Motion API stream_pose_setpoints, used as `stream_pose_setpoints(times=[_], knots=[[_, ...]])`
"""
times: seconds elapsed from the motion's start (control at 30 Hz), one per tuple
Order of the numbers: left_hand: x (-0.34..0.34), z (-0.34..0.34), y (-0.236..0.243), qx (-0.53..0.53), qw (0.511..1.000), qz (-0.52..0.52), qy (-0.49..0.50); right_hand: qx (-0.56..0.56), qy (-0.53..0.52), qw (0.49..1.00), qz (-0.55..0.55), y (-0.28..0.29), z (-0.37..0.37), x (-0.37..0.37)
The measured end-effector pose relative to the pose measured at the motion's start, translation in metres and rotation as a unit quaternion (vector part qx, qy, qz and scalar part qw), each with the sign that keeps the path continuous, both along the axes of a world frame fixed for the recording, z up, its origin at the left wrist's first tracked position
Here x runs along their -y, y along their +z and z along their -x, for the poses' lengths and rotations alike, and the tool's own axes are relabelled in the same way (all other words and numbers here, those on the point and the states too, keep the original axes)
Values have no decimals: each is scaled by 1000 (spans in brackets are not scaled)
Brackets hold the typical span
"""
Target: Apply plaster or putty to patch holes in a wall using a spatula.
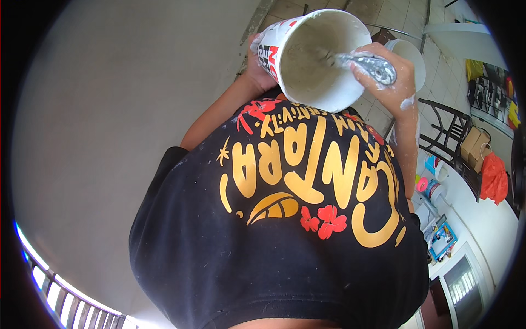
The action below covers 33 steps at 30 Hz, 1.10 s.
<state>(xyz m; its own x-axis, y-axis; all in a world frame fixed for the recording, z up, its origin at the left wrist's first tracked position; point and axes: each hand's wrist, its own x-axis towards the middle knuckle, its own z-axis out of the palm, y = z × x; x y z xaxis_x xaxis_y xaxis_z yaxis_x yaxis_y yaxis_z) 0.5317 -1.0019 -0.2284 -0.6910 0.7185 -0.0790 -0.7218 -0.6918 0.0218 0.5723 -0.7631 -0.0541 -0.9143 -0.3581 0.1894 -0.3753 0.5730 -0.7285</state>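
My left hand grips a white bucket by its left side, holding it tilted with the mouth toward me. Pale grey paste coats the inside. My right hand is closed round the handle of a paste-smeared grey tool, whose end reaches into the bucket, its exact shape unclear. White smears mark my right hand and forearm. My black printed shirt fills the lower middle of the view.
A plain grey surface spans the left, with a railing at lower left. Behind my right hand are another white bucket and a tiled floor. Dark chairs, a cardboard box and a red bag are at right.
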Motion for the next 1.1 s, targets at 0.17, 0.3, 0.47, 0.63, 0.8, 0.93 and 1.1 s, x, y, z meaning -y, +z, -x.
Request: stream_pose_setpoints(times=[0.17, 0.3, 0.47, 0.63, 0.8, 0.93, 1.1], knots=[[-5, 2, 6, 15, 995, 94, 20, -141, -4, 990, -28, -3, 3, 5], [-6, 5, 9, 38, 998, 33, 34, -115, 81, 984, -113, -15, -11, 12], [-5, 3, 6, 17, 985, 153, 76, -63, 114, 991, -36, -11, -15, 19], [-5, 4, 6, 22, 995, 94, 40, -160, 13, 987, -24, -7, 4, 12], [-5, 5, 12, 26, 998, 55, 35, -170, 81, 973, -132, -17, 1, 21], [-8, 2, 16, 22, 978, 191, 75, -76, 144, 982, -100, -15, -9, 26], [-7, 4, 14, 27, 986, 152, 70, -77, 82, 994, -8, -1, 4, 23]])
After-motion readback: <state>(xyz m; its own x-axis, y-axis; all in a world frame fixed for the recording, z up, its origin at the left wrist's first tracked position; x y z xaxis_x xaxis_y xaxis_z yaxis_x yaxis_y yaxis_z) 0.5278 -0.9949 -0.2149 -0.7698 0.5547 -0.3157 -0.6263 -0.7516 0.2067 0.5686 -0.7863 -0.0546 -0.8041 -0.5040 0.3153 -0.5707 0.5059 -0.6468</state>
